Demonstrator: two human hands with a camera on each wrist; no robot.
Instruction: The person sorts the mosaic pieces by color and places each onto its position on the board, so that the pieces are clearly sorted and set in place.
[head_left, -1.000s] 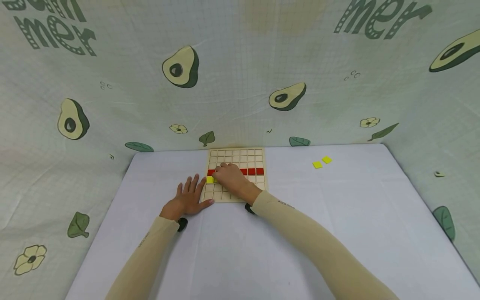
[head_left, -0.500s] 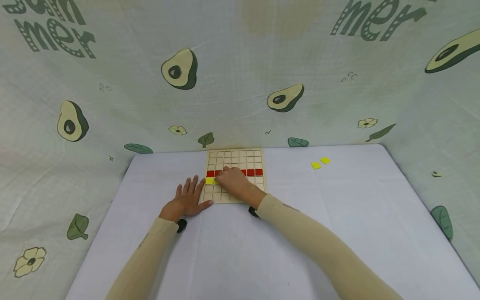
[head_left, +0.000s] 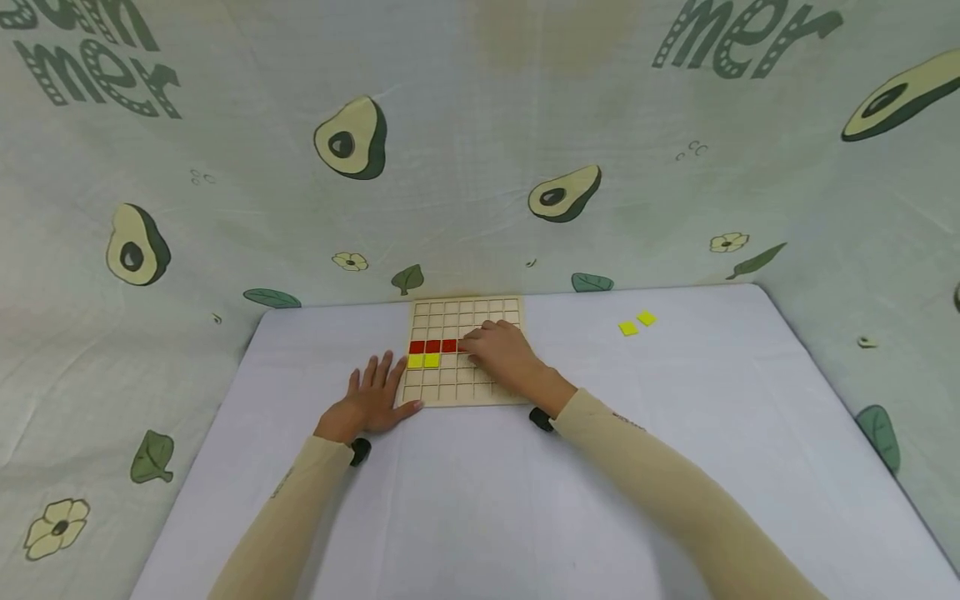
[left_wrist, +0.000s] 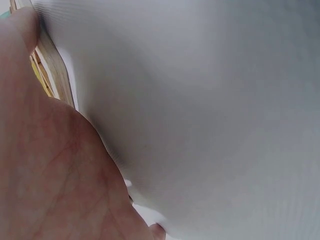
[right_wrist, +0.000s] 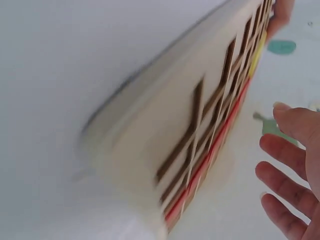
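A wooden grid board (head_left: 465,393) lies near the back of the table. Red square tiles (head_left: 432,346) form a row across its middle, partly hidden by my right hand (head_left: 501,353). Two yellow tiles (head_left: 423,361) sit side by side in the row just nearer, at its left end. In the right wrist view, the right hand's fingers (right_wrist: 282,150) are spread above the board with nothing between them. My left hand (head_left: 372,402) lies flat with fingers apart against the board's left edge; the left wrist view shows its thumb side touching the board's rim (left_wrist: 56,67).
Two loose yellow tiles (head_left: 628,328) lie on the white tabletop (head_left: 480,500) at the back right. Behind the table hangs a pale cloth (head_left: 450,150) printed with avocados and leaves. Each wrist wears a small black device (head_left: 361,451).
The right hand has let go of the second yellow tile, now uncovered in its cell beside the first, and has moved right across the board. The left hand stays in place.
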